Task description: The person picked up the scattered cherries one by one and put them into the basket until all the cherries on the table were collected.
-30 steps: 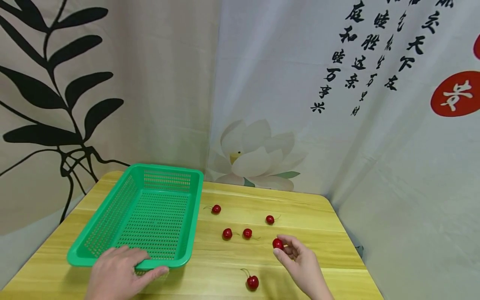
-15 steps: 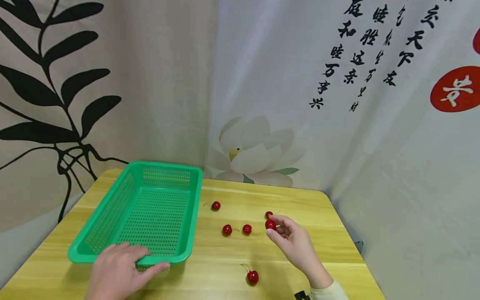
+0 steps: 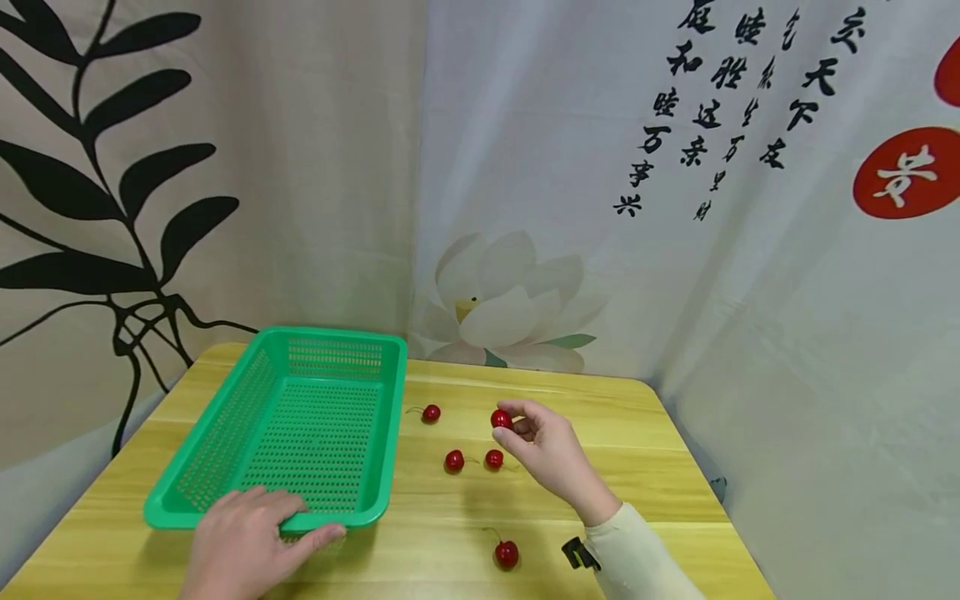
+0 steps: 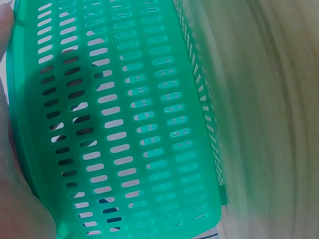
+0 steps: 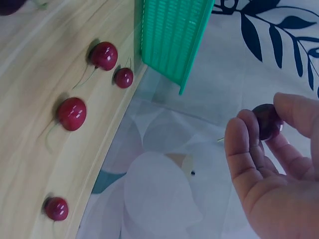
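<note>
My left hand [image 3: 243,542] grips the near rim of a green plastic basket [image 3: 397,433], fingers over the edge and thumb along the front. In the left wrist view the basket's slotted wall [image 4: 114,114] fills most of the picture. My right hand [image 3: 551,454] pinches a dark red cherry [image 3: 501,419] between thumb and fingertips, raised above the table. The right wrist view shows this held cherry [image 5: 267,122] with a bit of stem. Loose cherries lie below and beside it, among them a back cherry [image 3: 431,413], a middle cherry [image 3: 454,461] and its neighbour [image 3: 493,459].
A single cherry [image 3: 506,554] lies near the front of the wooden table [image 3: 637,467]. Another cherry [image 5: 56,208], seen in the right wrist view, is hidden behind my right hand in the head view. A printed curtain [image 3: 525,167] hangs right behind the table's far edge.
My right hand has carried the pinched cherry left and toward the back of the table, nearer the basket. The left hand stays on the basket's rim.
</note>
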{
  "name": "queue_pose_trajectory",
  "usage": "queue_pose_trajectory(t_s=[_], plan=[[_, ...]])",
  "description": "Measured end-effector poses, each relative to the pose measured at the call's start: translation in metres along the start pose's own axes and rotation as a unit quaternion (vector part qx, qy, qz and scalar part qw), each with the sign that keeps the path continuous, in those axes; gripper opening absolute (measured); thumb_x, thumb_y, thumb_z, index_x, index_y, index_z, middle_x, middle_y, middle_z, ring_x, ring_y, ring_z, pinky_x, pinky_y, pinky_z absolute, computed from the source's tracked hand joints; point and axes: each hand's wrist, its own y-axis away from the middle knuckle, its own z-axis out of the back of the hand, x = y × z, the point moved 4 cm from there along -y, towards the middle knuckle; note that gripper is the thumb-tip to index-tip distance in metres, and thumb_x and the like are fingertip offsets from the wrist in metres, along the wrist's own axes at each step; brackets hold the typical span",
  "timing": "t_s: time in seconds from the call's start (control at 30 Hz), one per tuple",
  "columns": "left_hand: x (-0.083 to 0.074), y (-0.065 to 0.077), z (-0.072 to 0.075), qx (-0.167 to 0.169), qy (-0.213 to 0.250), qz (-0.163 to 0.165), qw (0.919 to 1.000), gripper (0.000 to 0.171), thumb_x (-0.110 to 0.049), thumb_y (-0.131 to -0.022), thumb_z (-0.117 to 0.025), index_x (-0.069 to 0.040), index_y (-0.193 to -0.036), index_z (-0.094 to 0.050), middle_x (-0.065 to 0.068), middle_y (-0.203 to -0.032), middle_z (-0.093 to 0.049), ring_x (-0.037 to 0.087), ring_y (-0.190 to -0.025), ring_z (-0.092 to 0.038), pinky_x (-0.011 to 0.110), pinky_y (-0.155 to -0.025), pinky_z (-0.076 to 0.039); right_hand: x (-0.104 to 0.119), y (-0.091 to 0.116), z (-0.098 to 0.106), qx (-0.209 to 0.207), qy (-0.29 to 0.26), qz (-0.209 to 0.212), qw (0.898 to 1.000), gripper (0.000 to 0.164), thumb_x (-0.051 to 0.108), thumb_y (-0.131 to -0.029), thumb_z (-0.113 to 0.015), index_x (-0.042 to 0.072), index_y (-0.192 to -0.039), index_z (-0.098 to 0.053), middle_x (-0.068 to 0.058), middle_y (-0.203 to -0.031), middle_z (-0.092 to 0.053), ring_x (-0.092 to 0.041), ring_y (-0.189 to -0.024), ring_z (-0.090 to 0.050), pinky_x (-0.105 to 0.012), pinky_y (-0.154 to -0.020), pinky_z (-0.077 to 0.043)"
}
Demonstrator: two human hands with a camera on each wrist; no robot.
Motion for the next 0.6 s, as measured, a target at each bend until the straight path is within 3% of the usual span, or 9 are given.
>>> queue_pose_trajectory(t_s=[0.33,0.6], plan=[[0.001,0.001,-0.002,-0.022,0.000,-0.011,0.9997,0.047,-0.080,-0.064,-0.069,-0.035,-0.059,-0.059,-0.018,-0.057,-0.053,0.007,-0.049,-0.045,0.031,-0.044,-0.038,0.027,-0.029,-0.035,0.035,0.031,0.042,0.998,0.037,0.027,-0.093,-0.071,0.018,-0.127,-0.064,0.007,-0.103,-0.066,-0.005,-0.080,-0.062,-0.026,-0.059,-0.055],[0.000,0.000,0.001,-0.019,0.008,-0.004,0.9998,0.045,-0.079,-0.064,-0.070,-0.037,-0.058,-0.054,-0.020,-0.055,-0.050,0.006,-0.048,-0.042,0.030,-0.044,-0.037,0.059,-0.049,-0.083,0.087,0.055,0.118,0.988,0.034,0.025,-0.093,-0.071,0.012,-0.124,-0.065,0.009,-0.095,-0.064,-0.002,-0.070,-0.058,-0.017,-0.053,-0.052]])
